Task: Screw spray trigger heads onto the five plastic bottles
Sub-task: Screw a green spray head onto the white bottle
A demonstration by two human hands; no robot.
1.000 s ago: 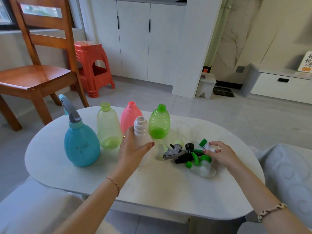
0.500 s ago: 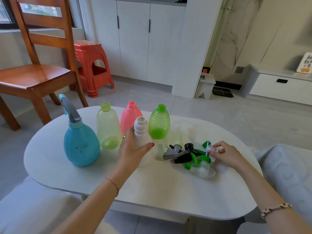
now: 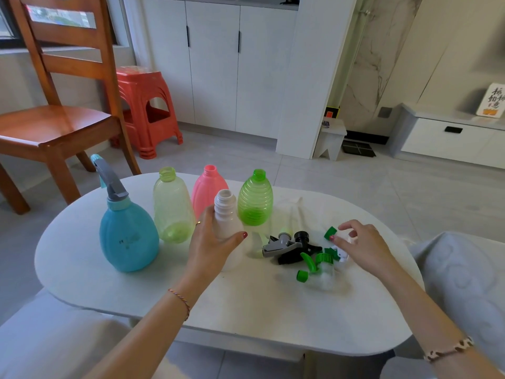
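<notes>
Head view: the white bottle (image 3: 225,214) stands upright near the middle of the white oval table (image 3: 246,318), its threaded neck open and capless, its lower body hidden behind the left hand (image 3: 211,248). That hand grips it — thumb across the near right side, fingers wrapped round the far left. Just behind it stand three more open-necked bottles: a pale yellow-green bottle (image 3: 170,209) to the left, a pink bottle (image 3: 205,191) behind, and a ribbed green bottle (image 3: 255,199) to the right. Further left, the blue bottle (image 3: 128,239) already carries a grey trigger head (image 3: 109,180).

Right of the white bottle lies a loose heap of spray heads: a grey and black trigger head (image 3: 287,246) nearest, then green and white trigger heads (image 3: 318,265) towards the near right. The right hand (image 3: 363,247) is at the far right edge of this heap, fingers curled, thumb and fingertips pinching a white trigger head with a green cap (image 3: 337,237) — only partly visible.

Beyond the table stand a wooden chair (image 3: 54,121) and a red plastic stool (image 3: 147,110).
</notes>
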